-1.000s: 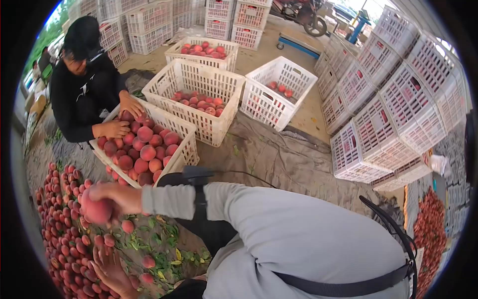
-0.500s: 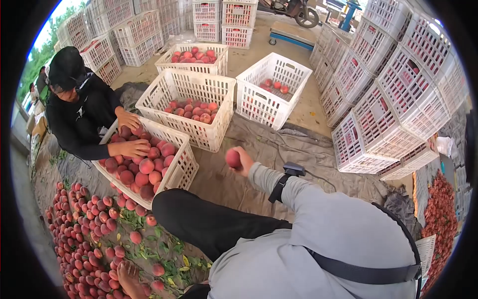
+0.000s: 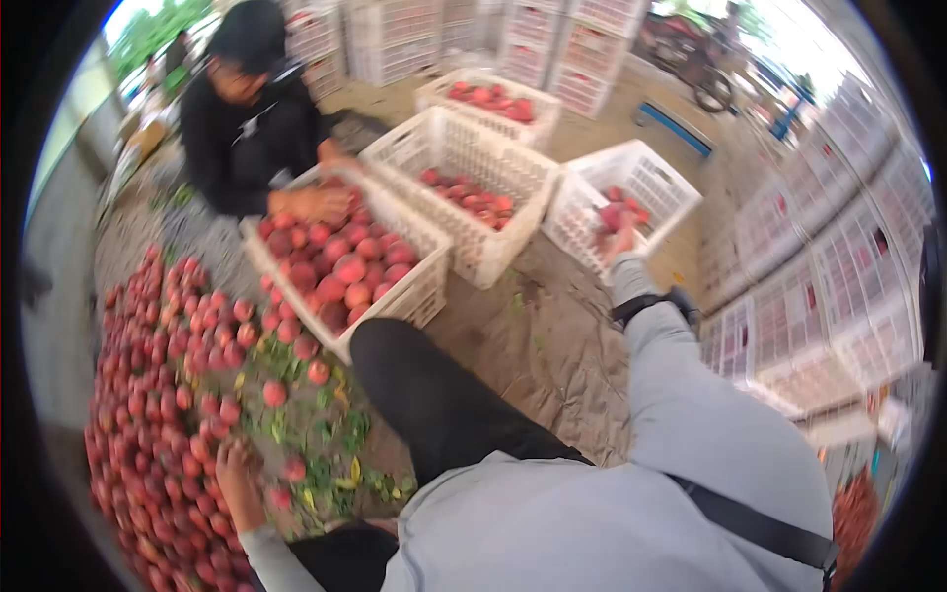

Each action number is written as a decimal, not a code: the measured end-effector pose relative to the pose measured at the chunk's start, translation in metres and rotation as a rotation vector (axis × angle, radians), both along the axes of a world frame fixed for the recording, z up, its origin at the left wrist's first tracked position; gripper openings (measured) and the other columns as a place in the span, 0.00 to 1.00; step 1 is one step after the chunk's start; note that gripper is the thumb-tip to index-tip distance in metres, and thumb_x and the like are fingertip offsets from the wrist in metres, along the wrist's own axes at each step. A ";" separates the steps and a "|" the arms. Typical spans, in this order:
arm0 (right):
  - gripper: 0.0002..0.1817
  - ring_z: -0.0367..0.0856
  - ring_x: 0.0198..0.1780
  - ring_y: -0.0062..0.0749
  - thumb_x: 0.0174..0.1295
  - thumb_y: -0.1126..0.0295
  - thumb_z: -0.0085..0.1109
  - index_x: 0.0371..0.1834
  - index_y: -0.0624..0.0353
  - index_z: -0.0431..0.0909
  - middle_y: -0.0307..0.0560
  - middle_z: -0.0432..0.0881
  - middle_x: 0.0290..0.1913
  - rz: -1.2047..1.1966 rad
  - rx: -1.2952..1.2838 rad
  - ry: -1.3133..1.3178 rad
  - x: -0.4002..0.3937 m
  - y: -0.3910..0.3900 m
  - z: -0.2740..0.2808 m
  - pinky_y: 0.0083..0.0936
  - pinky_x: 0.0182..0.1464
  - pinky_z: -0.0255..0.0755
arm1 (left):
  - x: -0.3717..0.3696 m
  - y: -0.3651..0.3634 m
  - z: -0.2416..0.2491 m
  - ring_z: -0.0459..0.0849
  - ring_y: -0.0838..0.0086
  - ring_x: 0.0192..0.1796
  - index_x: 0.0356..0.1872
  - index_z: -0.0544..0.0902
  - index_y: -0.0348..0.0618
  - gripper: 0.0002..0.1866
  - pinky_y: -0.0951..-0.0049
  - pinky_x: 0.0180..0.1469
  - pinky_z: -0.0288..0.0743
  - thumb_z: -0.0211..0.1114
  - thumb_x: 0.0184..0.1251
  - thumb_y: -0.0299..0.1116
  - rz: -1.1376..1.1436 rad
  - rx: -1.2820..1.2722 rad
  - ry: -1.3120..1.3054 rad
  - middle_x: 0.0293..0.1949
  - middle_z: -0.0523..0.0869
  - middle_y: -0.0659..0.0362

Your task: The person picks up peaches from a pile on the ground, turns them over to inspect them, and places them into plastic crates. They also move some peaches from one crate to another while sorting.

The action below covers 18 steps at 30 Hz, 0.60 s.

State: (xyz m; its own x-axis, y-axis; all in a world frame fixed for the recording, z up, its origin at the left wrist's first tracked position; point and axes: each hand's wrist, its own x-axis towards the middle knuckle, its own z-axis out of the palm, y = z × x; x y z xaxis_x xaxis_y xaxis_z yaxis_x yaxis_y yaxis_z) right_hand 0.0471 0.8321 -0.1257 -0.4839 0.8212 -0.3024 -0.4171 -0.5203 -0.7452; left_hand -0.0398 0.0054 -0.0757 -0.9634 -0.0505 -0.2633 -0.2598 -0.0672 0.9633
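My right hand (image 3: 621, 240) is stretched out to the front edge of the right-hand white crate (image 3: 663, 170), closed around a peach (image 3: 613, 214). Behind it, a few more peaches lie inside that crate. Down at the lower left, my left hand (image 3: 235, 476) reaches to the edge of a wide peach pile (image 3: 158, 424), its fingers apart against the fruit. Loose peaches and green leaves (image 3: 330, 429) are scattered beside it. A full crate of peaches (image 3: 431, 293) stands in front of my knee.
Across from me, a person in black (image 3: 247, 118) has both hands on the full crate's peaches. A partly filled crate (image 3: 459, 148) and another crate (image 3: 493, 81) stand behind. Stacked crates (image 3: 838, 266) rise on the right. A blue-edged trolley (image 3: 676, 130) sits farther back.
My right hand has carried the peach forward and right to the right-hand crate. My left hand has moved farther up along the pile. The camera view has shifted.
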 end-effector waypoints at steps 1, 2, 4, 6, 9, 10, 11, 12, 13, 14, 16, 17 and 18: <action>0.15 0.81 0.33 0.33 0.63 0.56 0.60 0.46 0.53 0.76 0.43 0.80 0.36 0.032 0.063 -0.048 -0.009 0.023 0.017 0.33 0.34 0.79 | -0.004 -0.006 -0.014 0.76 0.82 0.28 0.43 0.77 0.45 0.08 0.81 0.32 0.73 0.60 0.69 0.35 -0.060 0.170 0.088 0.32 0.79 0.67; 0.13 0.79 0.33 0.31 0.63 0.59 0.60 0.45 0.54 0.77 0.42 0.79 0.35 0.103 0.135 -0.081 -0.018 0.041 0.029 0.30 0.34 0.77 | -0.004 -0.004 -0.006 0.77 0.82 0.30 0.43 0.79 0.44 0.08 0.80 0.34 0.74 0.61 0.69 0.34 -0.065 0.131 0.041 0.31 0.78 0.68; 0.10 0.76 0.32 0.26 0.64 0.63 0.59 0.45 0.54 0.77 0.40 0.77 0.33 0.353 0.284 -0.154 -0.060 0.053 0.036 0.24 0.35 0.74 | -0.001 0.000 0.003 0.79 0.81 0.33 0.48 0.80 0.42 0.12 0.78 0.37 0.76 0.63 0.67 0.35 0.022 -0.003 0.029 0.32 0.79 0.66; 0.10 0.76 0.34 0.22 0.66 0.65 0.57 0.46 0.57 0.77 0.38 0.77 0.33 0.527 0.325 -0.195 -0.100 -0.019 0.059 0.21 0.36 0.73 | 0.008 0.008 0.021 0.79 0.80 0.35 0.44 0.82 0.40 0.11 0.77 0.37 0.76 0.64 0.65 0.35 0.115 -0.048 0.026 0.33 0.79 0.64; 0.15 0.77 0.37 0.21 0.69 0.65 0.54 0.53 0.61 0.76 0.38 0.79 0.37 0.845 0.332 -0.050 -0.129 -0.232 0.129 0.21 0.37 0.73 | 0.014 0.016 0.000 0.82 0.74 0.35 0.44 0.82 0.36 0.14 0.74 0.41 0.77 0.65 0.62 0.35 0.040 -0.226 -0.051 0.32 0.83 0.59; 0.16 0.77 0.37 0.21 0.69 0.65 0.53 0.55 0.61 0.75 0.38 0.79 0.38 0.944 0.409 -0.033 -0.130 -0.289 0.146 0.21 0.37 0.72 | 0.016 0.019 -0.013 0.82 0.74 0.35 0.44 0.82 0.36 0.14 0.74 0.41 0.77 0.65 0.62 0.35 0.047 -0.229 -0.060 0.32 0.83 0.59; 0.17 0.77 0.37 0.22 0.69 0.65 0.53 0.57 0.62 0.74 0.39 0.79 0.39 1.035 0.486 -0.012 -0.128 -0.343 0.163 0.21 0.37 0.72 | 0.023 0.020 -0.028 0.83 0.69 0.36 0.45 0.82 0.36 0.15 0.70 0.43 0.77 0.65 0.60 0.35 -0.174 -0.458 0.030 0.33 0.85 0.56; 0.17 0.77 0.37 0.22 0.69 0.66 0.53 0.57 0.62 0.73 0.39 0.79 0.39 1.159 0.507 0.049 -0.122 -0.387 0.179 0.20 0.37 0.72 | 0.028 0.018 -0.036 0.84 0.63 0.38 0.45 0.83 0.36 0.16 0.66 0.45 0.78 0.65 0.59 0.34 -0.406 -0.682 0.116 0.35 0.86 0.53; 0.17 0.77 0.37 0.22 0.69 0.66 0.52 0.57 0.63 0.72 0.40 0.79 0.40 1.280 0.525 0.111 -0.120 -0.420 0.191 0.20 0.37 0.71 | 0.029 0.013 -0.035 0.84 0.63 0.38 0.45 0.83 0.36 0.16 0.66 0.45 0.78 0.65 0.59 0.34 -0.413 -0.684 0.105 0.35 0.86 0.53; 0.15 0.77 0.37 0.21 0.69 0.67 0.52 0.56 0.63 0.72 0.40 0.79 0.40 1.368 0.516 0.162 -0.117 -0.443 0.195 0.19 0.37 0.71 | 0.030 0.007 -0.030 0.85 0.62 0.41 0.44 0.83 0.37 0.16 0.65 0.47 0.77 0.67 0.58 0.36 -0.522 -0.757 0.056 0.38 0.86 0.52; 0.14 0.77 0.37 0.21 0.70 0.68 0.51 0.55 0.63 0.73 0.40 0.79 0.40 1.458 0.489 0.213 -0.119 -0.474 0.192 0.19 0.38 0.71 | 0.015 -0.015 -0.038 0.85 0.60 0.45 0.44 0.84 0.40 0.16 0.63 0.50 0.76 0.69 0.58 0.37 -0.640 -0.862 0.096 0.43 0.85 0.49; 0.14 0.76 0.36 0.20 0.69 0.69 0.52 0.54 0.63 0.73 0.40 0.79 0.39 1.531 0.506 0.178 -0.121 -0.486 0.187 0.19 0.38 0.71 | 0.002 -0.032 -0.049 0.85 0.60 0.45 0.44 0.84 0.40 0.16 0.63 0.50 0.76 0.69 0.58 0.37 -0.651 -0.861 0.084 0.43 0.85 0.49; 0.14 0.76 0.36 0.19 0.68 0.70 0.53 0.53 0.62 0.73 0.41 0.78 0.39 1.604 0.526 0.139 -0.124 -0.495 0.181 0.18 0.38 0.71 | -0.015 -0.050 -0.063 0.85 0.59 0.46 0.44 0.83 0.40 0.16 0.62 0.51 0.76 0.69 0.57 0.37 -0.612 -0.929 0.065 0.43 0.85 0.49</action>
